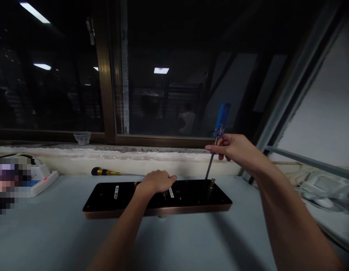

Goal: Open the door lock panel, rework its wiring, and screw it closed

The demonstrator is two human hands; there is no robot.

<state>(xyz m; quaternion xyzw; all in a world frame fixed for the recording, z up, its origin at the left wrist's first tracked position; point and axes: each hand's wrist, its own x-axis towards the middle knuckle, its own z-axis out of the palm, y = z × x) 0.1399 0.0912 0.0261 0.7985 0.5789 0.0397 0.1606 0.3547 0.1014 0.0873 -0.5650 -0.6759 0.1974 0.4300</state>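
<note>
A long black panel point(191, 192) with copper-coloured sides lies across the table, bearing white labels and a brass post point(212, 184) near its right end. My left hand point(156, 181) presses on the panel's middle by its far edge, thumb pointing right; its other fingers are partly hidden, curled over it. Between the fingers of my right hand point(233, 147) is the metal shaft of a screwdriver with a blue handle point(222, 117) on top. The screwdriver leans slightly, its tip down at the panel just left of the brass post.
Behind the panel lies a second screwdriver point(106, 171) with a black and yellow handle. A white power strip point(44, 184) sits at left. On the window ledge stands a clear plastic cup point(82, 137). Tangled cables point(321, 195) fill the right side, beyond a metal frame.
</note>
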